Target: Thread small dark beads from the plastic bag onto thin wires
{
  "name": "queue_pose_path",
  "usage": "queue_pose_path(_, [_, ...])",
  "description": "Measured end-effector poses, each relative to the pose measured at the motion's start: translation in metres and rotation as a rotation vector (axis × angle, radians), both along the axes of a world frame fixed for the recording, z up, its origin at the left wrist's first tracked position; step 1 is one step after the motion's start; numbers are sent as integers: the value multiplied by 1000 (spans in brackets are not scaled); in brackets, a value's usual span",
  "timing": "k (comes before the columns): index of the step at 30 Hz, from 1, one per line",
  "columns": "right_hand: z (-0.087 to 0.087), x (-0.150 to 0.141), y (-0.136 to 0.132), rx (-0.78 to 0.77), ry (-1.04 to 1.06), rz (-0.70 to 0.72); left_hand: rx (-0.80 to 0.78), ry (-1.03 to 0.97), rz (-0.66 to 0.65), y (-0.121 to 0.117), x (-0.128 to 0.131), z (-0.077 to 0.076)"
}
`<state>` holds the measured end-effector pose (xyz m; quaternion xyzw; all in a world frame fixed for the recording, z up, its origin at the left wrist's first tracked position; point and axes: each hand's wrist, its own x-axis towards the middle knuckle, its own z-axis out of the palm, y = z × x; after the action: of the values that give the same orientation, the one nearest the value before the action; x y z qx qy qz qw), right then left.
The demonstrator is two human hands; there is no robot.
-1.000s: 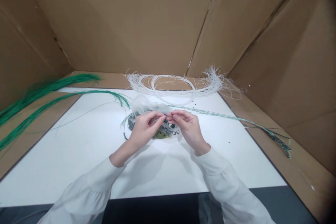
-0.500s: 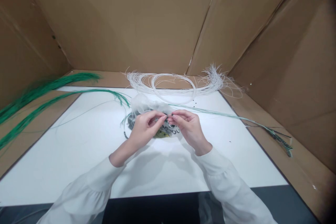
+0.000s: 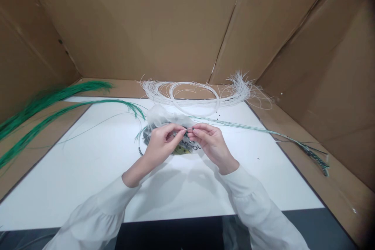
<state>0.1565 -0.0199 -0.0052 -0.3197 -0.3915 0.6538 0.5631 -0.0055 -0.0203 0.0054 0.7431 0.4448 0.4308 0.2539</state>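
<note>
My left hand [image 3: 162, 142] is closed in a pinch; a thin pale-green cord [image 3: 172, 136] runs out from between its thumb and fingers, with something tiny and dark at the tips. Close by on the right, my right hand [image 3: 214, 144] pinches a small dark bead [image 3: 192, 129]. Both sets of fingertips nearly meet above a translucent plastic bag [image 3: 159, 114] with printed letters and dark and yellow contents. Left of the bag, a cord end carries a short black-and-white striped section [image 3: 140, 150]. The exact contact between cord and bead is too small to make out.
Bundles of green cord [image 3: 58, 115] lie at the left. A coil of white cord [image 3: 190, 103] rests along the back edge. To the right, pale-green cords end in striped beaded lengths [image 3: 318, 160]. Cardboard walls [image 3: 146, 27] enclose the white table [image 3: 96, 179]. Tiny dark specks [image 3: 218, 115] lie behind the bag.
My hands stay almost in place. The right fingers have shifted very slightly, and the view has moved a little.
</note>
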Motion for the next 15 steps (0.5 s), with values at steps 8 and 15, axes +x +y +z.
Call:
queue_pose_path(8, [-1, 0, 0, -92, 39, 31, 29, 5, -14, -1, 1, 1])
queue_pose_path(15, [-1, -1, 0, -117, 39, 36, 27, -17, -35, -2, 1, 1])
